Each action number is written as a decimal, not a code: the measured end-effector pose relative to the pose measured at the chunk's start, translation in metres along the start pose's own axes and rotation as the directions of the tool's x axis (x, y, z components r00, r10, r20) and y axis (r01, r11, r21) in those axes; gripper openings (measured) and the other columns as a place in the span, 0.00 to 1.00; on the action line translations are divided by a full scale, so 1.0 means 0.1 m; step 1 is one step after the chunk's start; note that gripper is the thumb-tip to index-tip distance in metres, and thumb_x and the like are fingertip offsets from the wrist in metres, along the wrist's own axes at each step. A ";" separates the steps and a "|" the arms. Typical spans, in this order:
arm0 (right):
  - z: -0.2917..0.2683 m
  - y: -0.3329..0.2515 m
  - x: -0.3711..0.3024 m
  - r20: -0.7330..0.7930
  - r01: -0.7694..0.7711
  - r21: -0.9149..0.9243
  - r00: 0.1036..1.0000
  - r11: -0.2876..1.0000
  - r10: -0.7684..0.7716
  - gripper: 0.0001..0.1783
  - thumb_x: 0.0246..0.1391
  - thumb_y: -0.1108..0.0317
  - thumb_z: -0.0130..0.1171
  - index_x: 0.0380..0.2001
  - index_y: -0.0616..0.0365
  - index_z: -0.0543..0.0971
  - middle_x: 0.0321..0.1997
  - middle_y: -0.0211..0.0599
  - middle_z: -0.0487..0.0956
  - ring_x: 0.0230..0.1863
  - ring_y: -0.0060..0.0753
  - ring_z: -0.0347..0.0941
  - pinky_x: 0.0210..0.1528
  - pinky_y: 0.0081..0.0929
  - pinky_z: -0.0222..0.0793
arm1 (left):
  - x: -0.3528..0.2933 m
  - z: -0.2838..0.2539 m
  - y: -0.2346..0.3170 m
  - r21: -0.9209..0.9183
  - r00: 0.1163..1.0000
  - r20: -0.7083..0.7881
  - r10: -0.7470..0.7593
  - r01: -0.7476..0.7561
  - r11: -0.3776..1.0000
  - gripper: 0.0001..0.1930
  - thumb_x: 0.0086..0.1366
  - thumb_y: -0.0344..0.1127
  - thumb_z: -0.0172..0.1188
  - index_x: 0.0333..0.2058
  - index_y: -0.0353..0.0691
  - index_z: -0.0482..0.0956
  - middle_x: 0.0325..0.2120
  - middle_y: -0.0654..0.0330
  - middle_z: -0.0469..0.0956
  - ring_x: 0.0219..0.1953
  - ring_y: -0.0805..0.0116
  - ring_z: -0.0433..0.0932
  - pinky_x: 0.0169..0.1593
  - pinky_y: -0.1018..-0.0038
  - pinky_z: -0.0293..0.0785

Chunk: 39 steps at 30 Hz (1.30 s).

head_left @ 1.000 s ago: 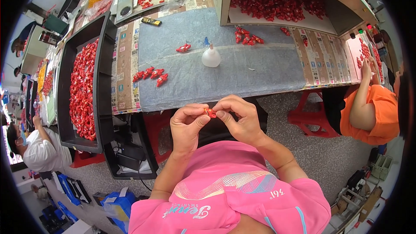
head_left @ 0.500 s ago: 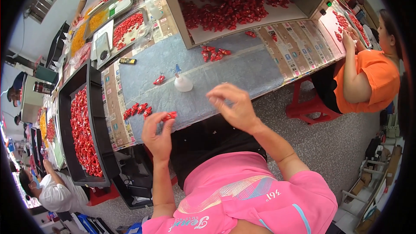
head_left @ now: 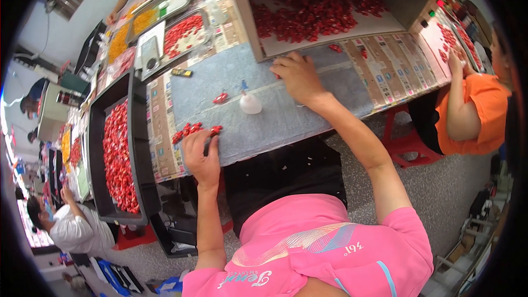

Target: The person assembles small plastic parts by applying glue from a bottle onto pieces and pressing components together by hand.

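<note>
My left hand (head_left: 202,157) is by the near left of the blue-grey work mat (head_left: 236,143), its fingers and thumb curled in. At its fingertips is a small shiny red plastic piece (head_left: 216,130), close to a short row of similar red pieces (head_left: 187,131). My right hand (head_left: 300,80) reaches to the far side of the mat. Its bent fingers cover a group of red pieces, with a bit of red showing at the fingertips. Between the hands stands a translucent squeeze bottle (head_left: 250,104) with a blue tip. One red piece (head_left: 220,98) lies just left of it.
Beyond the mat is a box-like cabinet (head_left: 250,22) with a pile of red pieces inside. A black crate (head_left: 142,170) of red pieces stands at the left. Trays (head_left: 204,14) lie at the back left, near a yellow-black object (head_left: 181,72). A co-worker in orange (head_left: 473,110) sits at the right.
My right hand has moved forward from the mat's near side onto the far group of red pieces. My left hand has brought its red piece to the row. The whole view has shifted slightly.
</note>
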State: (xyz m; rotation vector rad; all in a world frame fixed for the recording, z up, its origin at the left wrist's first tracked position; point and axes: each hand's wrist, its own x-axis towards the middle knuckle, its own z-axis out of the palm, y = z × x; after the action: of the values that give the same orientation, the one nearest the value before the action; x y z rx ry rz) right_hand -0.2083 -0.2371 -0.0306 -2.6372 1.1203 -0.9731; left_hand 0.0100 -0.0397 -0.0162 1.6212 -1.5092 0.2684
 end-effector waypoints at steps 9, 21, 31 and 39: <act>-0.16 -0.04 -0.07 0.042 0.052 -0.097 0.998 0.994 -0.048 0.08 0.44 0.71 0.57 0.32 0.51 0.76 0.40 0.28 0.75 0.48 0.33 0.65 0.48 0.35 0.55 | -0.28 -0.10 0.23 -0.041 0.997 -0.081 -0.015 0.012 0.999 0.10 0.46 0.19 0.65 0.29 0.37 0.79 0.29 0.58 0.79 0.34 0.59 0.76 0.41 0.69 0.71; -0.63 -1.02 -0.80 0.251 -0.213 0.768 0.968 0.604 0.021 0.09 0.45 0.79 0.62 0.33 0.62 0.76 0.36 0.36 0.74 0.33 0.27 0.75 0.35 0.22 0.73 | -0.54 0.02 0.77 -0.683 0.835 0.387 -0.391 0.544 0.487 0.12 0.60 0.24 0.59 0.43 0.33 0.73 0.38 0.59 0.77 0.38 0.74 0.75 0.46 0.79 0.71; -0.56 -1.21 -0.95 0.309 -0.374 0.796 0.927 0.476 0.212 0.15 0.44 0.79 0.63 0.38 0.62 0.75 0.35 0.37 0.77 0.35 0.27 0.78 0.37 0.22 0.74 | -0.44 0.03 0.84 -0.711 0.611 0.670 -0.420 0.692 -0.126 0.10 0.60 0.24 0.59 0.41 0.34 0.74 0.37 0.59 0.78 0.39 0.75 0.76 0.47 0.79 0.72; -0.56 -1.03 -0.78 0.268 -0.245 0.723 0.961 0.646 0.065 0.18 0.44 0.74 0.65 0.41 0.61 0.75 0.35 0.36 0.77 0.31 0.25 0.76 0.34 0.22 0.72 | -0.51 -0.04 0.67 -0.674 0.573 0.735 -0.362 0.674 -0.302 0.08 0.62 0.24 0.55 0.41 0.36 0.73 0.37 0.59 0.77 0.37 0.72 0.77 0.44 0.76 0.75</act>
State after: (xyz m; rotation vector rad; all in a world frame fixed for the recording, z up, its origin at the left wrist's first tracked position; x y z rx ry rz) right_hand -0.2198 -0.1021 0.0080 -1.8625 0.6572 -0.8328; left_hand -0.0597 0.0073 -0.0184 0.8272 -0.4133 -1.3920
